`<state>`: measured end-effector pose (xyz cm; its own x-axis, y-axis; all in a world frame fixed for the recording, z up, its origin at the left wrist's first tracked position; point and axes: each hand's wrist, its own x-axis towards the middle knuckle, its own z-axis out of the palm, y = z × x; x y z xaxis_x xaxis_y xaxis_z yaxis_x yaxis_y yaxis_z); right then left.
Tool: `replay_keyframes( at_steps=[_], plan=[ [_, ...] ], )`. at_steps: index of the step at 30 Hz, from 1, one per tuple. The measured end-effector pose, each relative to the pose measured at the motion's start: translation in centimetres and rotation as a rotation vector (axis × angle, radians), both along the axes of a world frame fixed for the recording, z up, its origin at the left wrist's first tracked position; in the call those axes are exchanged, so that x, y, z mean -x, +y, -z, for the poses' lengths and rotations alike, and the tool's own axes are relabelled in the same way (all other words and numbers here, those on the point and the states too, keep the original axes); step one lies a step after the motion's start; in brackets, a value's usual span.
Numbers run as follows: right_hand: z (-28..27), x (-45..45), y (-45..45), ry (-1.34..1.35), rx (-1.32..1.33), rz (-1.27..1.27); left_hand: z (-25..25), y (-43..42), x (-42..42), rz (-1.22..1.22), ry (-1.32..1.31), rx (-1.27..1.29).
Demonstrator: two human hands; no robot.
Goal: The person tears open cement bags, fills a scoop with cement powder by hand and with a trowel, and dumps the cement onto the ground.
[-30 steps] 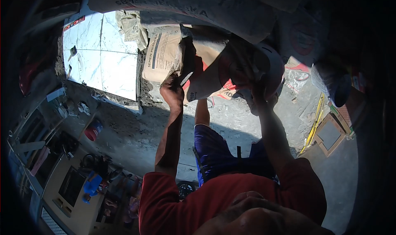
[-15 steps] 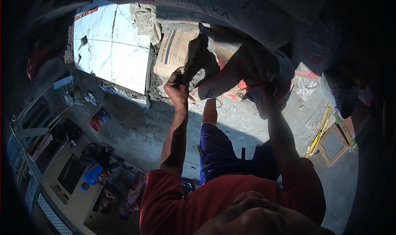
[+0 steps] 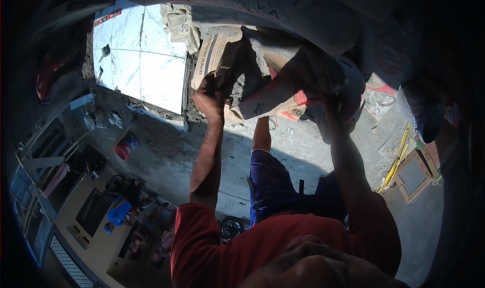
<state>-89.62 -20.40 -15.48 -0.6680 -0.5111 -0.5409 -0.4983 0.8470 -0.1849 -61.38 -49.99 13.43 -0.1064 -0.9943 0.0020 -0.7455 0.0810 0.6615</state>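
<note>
Pale tiles (image 3: 156, 78) lie on the left; right of them the left hand (image 3: 208, 97) grips the edge of a paper bag (image 3: 265, 103), gaping between the spread hands. The right hand (image 3: 329, 105) meets its shadowed side, grip unclear. Farther right lies a wood-framed panel (image 3: 413, 178).

You have grey concrete floor (image 3: 298, 139) across the frame's centre, part sunlit, part under a slanting shadow (image 3: 237, 156). White marble-patterned tiles (image 3: 156, 81) glare upper left; lower left, a beige wall (image 3: 113, 235) shows 1 dark window (image 3: 93, 212).
</note>
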Motion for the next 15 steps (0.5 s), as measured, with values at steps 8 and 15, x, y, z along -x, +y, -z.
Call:
replay_keyframes(
  at_steps=[8,15],
  plan=[
    [-0.3,0.6,0.6,0.004,-0.021,-0.021,0.6,-0.8,0.2,0.015,-0.155,0.185],
    [0.8,1.2,1.3,-0.007,-0.033,-0.028,0.4,0.1,0.9,-0.144,-0.185,0.013]
  ],
)
